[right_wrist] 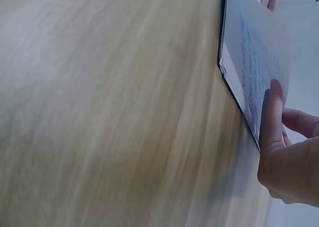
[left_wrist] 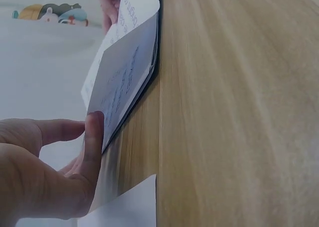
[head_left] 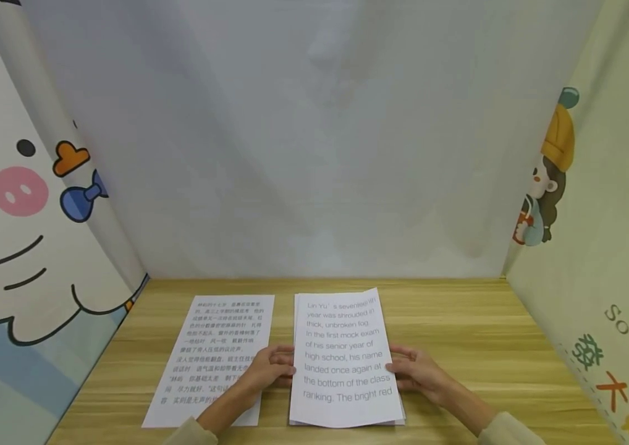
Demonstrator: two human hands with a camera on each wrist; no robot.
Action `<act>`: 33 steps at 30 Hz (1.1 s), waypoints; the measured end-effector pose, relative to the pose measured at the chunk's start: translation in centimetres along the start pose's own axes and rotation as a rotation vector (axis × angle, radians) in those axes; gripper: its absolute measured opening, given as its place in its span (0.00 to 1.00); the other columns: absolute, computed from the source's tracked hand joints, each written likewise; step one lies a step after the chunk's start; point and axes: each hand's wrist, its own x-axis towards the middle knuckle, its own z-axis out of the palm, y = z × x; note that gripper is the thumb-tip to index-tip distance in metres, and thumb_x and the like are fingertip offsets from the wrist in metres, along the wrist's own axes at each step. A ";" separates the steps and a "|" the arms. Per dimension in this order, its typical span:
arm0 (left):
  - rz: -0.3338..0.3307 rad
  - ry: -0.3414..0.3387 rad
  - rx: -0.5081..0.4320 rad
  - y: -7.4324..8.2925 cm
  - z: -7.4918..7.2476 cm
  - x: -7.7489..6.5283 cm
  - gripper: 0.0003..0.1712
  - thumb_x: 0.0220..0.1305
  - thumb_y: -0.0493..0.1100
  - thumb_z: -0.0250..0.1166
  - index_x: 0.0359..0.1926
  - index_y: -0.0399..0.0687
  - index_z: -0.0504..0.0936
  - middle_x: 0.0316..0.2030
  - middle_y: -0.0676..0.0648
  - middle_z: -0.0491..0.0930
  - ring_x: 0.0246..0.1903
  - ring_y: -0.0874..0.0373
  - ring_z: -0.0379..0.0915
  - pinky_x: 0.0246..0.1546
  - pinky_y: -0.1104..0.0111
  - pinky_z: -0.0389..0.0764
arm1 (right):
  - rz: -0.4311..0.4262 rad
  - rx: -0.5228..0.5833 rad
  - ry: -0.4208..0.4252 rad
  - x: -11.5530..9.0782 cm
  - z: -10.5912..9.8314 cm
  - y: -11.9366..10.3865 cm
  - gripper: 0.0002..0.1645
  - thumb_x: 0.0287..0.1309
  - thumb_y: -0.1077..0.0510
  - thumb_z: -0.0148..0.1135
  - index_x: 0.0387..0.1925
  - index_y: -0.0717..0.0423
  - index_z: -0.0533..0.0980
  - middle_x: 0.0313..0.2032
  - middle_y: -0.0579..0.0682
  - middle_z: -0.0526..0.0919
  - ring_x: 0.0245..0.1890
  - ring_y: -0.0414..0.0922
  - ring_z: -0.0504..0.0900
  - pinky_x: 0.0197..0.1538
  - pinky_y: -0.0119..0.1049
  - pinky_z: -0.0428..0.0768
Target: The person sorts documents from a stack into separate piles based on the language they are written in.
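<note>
A white sheet of paper [head_left: 342,358] with large printed English text lies on top of a thin stack of sheets at the table's front middle. Its top right corner sticks out past the stack, and its lower edge bows. My left hand [head_left: 261,371] pinches the left edge between thumb and fingers. At the right edge my right hand [head_left: 420,371] does the same. Both wrist views show the curved sheet lifted, with more printed pages [left_wrist: 119,77] under it. How many sheets each hand grips is hidden.
A second sheet [head_left: 220,334], printed with Chinese text, lies flat to the left, partly beneath my left forearm. The wooden table [head_left: 459,321] meets a pale back wall [head_left: 314,154]. Side panels with cartoon prints, a white figure [head_left: 14,259] and a girl [head_left: 542,198], flank it.
</note>
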 end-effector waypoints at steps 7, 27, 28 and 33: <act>0.019 -0.016 -0.039 -0.3 -0.3 -0.2 0.37 0.60 0.26 0.66 0.69 0.24 0.65 0.42 0.40 0.86 0.33 0.61 0.83 0.41 0.65 0.90 | 0.009 0.024 0.036 0.2 0.2 0.1 0.46 0.67 0.65 0.62 0.75 0.77 0.48 0.63 0.68 0.78 0.47 0.45 0.88 0.51 0.42 0.89; 0.119 0.096 0.012 0.3 0.2 -0.9 0.34 0.59 0.29 0.65 0.68 0.30 0.71 0.45 0.38 0.83 0.35 0.60 0.81 0.41 0.62 0.89 | -0.032 0.054 0.121 0.1 -0.1 -0.1 0.44 0.67 0.61 0.64 0.76 0.69 0.54 0.44 0.47 0.90 0.41 0.42 0.89 0.49 0.36 0.89; 0.124 0.098 0.013 0.4 0.2 -1.0 0.34 0.59 0.29 0.65 0.68 0.31 0.71 0.46 0.38 0.83 0.35 0.60 0.82 0.41 0.62 0.89 | -0.033 0.054 0.126 0.1 -0.1 -0.1 0.44 0.67 0.61 0.64 0.76 0.69 0.54 0.44 0.47 0.90 0.41 0.41 0.89 0.49 0.36 0.89; 0.143 0.103 0.021 0.7 0.6 -0.9 0.35 0.58 0.29 0.65 0.68 0.32 0.71 0.47 0.37 0.83 0.35 0.59 0.83 0.41 0.62 0.90 | -0.030 0.068 0.139 -0.1 -0.3 -0.2 0.43 0.68 0.61 0.63 0.76 0.67 0.55 0.44 0.46 0.90 0.42 0.41 0.88 0.49 0.34 0.88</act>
